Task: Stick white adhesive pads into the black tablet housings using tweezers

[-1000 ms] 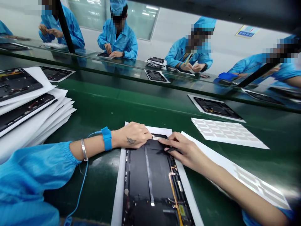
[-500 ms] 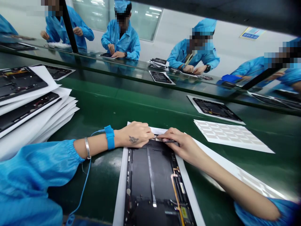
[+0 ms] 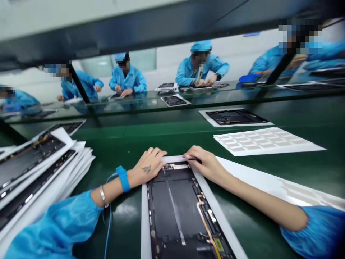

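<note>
An opened black tablet chassis (image 3: 178, 208) lies on a white sheet (image 3: 144, 223) on the green bench in front of me. My left hand (image 3: 147, 166), with a blue wrist strap, rests at the chassis's top left corner, fingers curled down on the sheet's edge. My right hand (image 3: 203, 163) sits at the top right corner, fingers pinched on a thin dark tool (image 3: 194, 158) laid against the top edge. A pale strip (image 3: 179, 166) runs along the chassis top between the hands.
A stack of chassis on white sheets (image 3: 35, 169) lies at left. A sheet of pale stickers (image 3: 258, 140) and another chassis (image 3: 234, 117) lie at right, a second sticker sheet (image 3: 272, 185) under my right arm. Several workers in blue sit across the bench.
My head has tilted up and turned, so the scene sits lower and rotated. Both hands have spread apart to the chassis's top corners, uncovering the pale strip.
</note>
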Available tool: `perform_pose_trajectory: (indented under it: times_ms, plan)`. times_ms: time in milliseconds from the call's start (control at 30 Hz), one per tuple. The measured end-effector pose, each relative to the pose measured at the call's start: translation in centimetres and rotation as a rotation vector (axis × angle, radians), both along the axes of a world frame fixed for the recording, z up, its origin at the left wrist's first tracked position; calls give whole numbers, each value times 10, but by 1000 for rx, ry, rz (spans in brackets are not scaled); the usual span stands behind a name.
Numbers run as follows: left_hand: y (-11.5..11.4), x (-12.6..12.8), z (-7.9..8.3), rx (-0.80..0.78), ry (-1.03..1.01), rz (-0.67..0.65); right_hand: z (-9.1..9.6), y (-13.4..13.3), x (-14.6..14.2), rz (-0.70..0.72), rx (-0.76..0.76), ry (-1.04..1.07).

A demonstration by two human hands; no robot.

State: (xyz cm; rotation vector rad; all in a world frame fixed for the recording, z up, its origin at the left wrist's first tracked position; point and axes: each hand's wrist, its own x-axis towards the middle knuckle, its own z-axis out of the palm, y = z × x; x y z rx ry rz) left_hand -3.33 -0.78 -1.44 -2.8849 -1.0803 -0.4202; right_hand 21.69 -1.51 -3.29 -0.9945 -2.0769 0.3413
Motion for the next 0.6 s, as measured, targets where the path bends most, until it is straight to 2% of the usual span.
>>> perform_pose_trajectory:
  times_ms: [133,200,267,433,500,600]
  plan:
    - [8,-5,1,21,85,-61,5,9,0,-145,-58,207]
    - [23,-14,9,-56,25,-28,8,12,1,-232,-58,296]
    - [47,-28,24,-137,-78,136,9,14,3,-318,-33,366]
    - [119,-62,72,0,-233,551,5,22,10,-470,-36,500]
    - [140,-69,83,43,-284,711,3,26,12,-490,-50,525]
    - [158,-74,85,92,-363,915,0,28,14,-483,-67,529]
